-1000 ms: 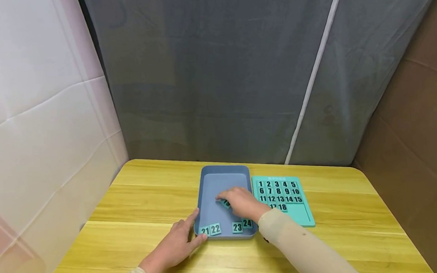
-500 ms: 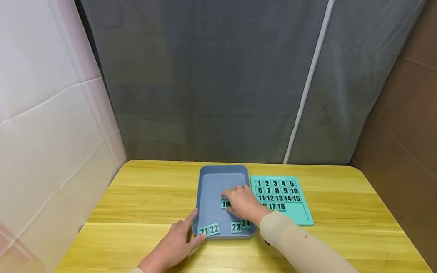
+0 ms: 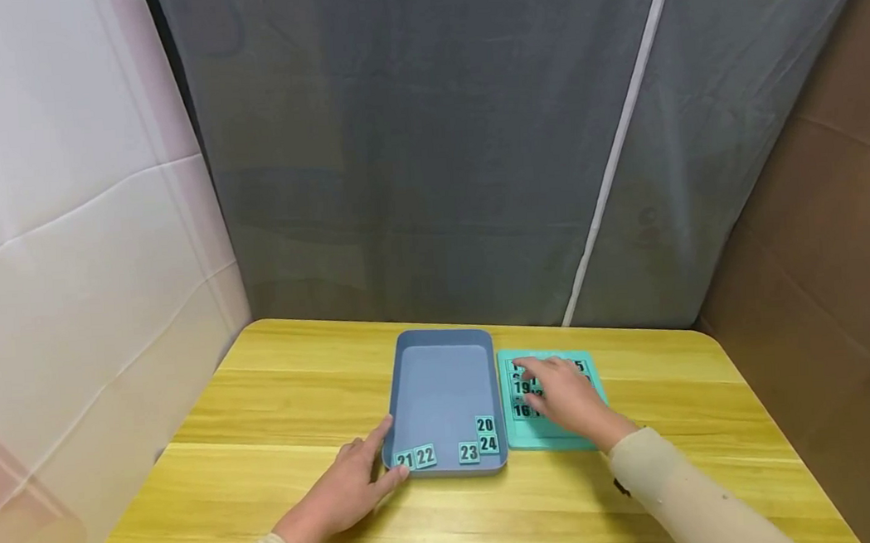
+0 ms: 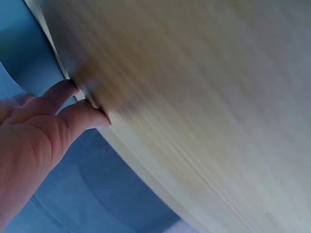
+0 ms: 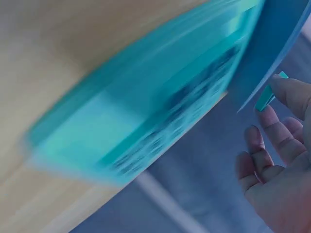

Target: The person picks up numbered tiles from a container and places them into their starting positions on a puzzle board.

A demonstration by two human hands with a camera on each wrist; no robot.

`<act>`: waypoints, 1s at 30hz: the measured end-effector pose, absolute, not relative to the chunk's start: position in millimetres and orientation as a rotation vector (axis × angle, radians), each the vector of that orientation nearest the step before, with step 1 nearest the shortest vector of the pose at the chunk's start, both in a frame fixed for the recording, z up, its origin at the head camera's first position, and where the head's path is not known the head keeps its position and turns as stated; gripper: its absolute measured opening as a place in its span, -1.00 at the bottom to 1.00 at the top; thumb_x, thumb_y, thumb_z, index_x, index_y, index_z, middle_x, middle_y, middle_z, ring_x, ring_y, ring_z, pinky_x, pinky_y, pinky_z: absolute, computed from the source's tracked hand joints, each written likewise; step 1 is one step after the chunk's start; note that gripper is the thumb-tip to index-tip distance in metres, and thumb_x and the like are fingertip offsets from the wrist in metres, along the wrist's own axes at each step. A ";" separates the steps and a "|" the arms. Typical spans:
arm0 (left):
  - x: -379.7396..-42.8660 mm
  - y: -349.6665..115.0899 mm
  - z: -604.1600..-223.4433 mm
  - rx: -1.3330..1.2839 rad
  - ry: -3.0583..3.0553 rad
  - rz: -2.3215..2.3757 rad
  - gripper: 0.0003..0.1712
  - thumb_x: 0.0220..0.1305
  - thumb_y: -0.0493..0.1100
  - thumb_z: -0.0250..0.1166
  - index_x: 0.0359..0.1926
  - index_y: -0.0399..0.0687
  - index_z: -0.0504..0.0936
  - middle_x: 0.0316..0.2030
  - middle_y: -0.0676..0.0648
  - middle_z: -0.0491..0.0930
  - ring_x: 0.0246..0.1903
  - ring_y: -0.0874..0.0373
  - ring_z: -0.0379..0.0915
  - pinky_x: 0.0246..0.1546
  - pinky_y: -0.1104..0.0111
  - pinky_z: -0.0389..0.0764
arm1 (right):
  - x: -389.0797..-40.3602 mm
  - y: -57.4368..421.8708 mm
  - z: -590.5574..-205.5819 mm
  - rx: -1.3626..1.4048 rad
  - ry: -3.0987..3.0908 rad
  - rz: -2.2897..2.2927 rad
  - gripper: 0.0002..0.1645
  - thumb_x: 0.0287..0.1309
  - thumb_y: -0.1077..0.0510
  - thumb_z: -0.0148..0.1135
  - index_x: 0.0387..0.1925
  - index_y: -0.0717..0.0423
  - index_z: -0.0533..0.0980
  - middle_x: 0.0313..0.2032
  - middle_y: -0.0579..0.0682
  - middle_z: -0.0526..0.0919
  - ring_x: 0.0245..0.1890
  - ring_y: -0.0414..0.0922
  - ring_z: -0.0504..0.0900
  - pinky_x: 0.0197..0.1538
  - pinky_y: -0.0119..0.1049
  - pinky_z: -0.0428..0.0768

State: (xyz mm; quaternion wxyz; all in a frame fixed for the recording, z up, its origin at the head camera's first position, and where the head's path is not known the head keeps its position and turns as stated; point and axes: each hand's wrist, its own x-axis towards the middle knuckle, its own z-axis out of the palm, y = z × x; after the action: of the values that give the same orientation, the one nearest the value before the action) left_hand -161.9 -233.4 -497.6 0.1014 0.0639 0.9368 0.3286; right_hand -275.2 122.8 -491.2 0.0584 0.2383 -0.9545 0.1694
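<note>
My right hand (image 3: 573,400) pinches a teal number tile marked 19 (image 3: 522,387) between thumb and index finger, above the left side of the turquoise number board (image 3: 538,440). In the right wrist view the tile (image 5: 265,98) is edge-on at the fingertips, and the other fingers are loosely bent. The hand covers much of the board's numbered rows; 16 shows at the left. My left hand (image 3: 343,487) touches the blue-grey tray (image 3: 442,379) at its lower left, thumb and index finger spread. Inside the tray lie tiles 21, 22 (image 3: 425,456), 23 (image 3: 469,452), 24 (image 3: 488,443) and 20 (image 3: 485,424).
Tray and board stand side by side on a yellow wood-grain table (image 3: 286,397). A grey curtain (image 3: 427,139) hangs behind the table's far edge. White fabric (image 3: 79,202) borders the left side and brown fabric (image 3: 827,198) the right.
My right hand has picked tile 19 up from the tray and carried it right, over the board. Tile 20 is now uncovered. The left hand has stayed at the tray's edge.
</note>
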 end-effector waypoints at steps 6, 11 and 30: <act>-161.8 -238.3 -495.3 0.183 2.761 0.974 -0.01 0.49 0.24 0.33 0.71 -0.01 0.13 0.52 -0.47 0.34 0.55 -0.51 0.15 0.45 -0.41 0.30 | -269.3 177.6 -505.4 0.630 -2.919 0.465 -0.24 0.25 0.20 0.55 0.44 0.13 0.47 -0.01 -0.01 0.84 0.08 0.17 0.72 0.31 0.27 0.56; -162.9 -242.0 -496.1 0.183 2.760 0.981 -0.01 0.50 0.24 0.32 0.71 -0.02 0.13 0.51 -0.46 0.36 0.55 -0.51 0.15 0.44 -0.41 0.30 | -265.8 192.2 -511.3 0.624 -2.939 0.393 -0.24 0.23 0.21 0.55 0.43 0.13 0.48 -0.04 -0.03 0.84 0.05 0.18 0.72 0.25 0.23 0.61; -162.0 -241.1 -496.0 0.196 2.773 0.970 -0.01 0.50 0.24 0.32 0.71 -0.03 0.12 0.51 -0.48 0.34 0.55 -0.51 0.15 0.47 -0.39 0.28 | -265.3 189.8 -523.3 0.657 -2.968 0.261 -0.26 0.24 0.18 0.56 0.43 0.09 0.52 0.11 0.06 0.81 0.17 0.22 0.69 0.35 0.25 0.55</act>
State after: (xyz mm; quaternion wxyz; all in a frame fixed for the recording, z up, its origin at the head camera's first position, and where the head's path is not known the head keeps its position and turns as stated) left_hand -162.0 -241.1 -496.0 0.0984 0.0663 0.9373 0.3277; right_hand -265.3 189.8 -523.3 0.0451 0.2151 -0.9718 0.0855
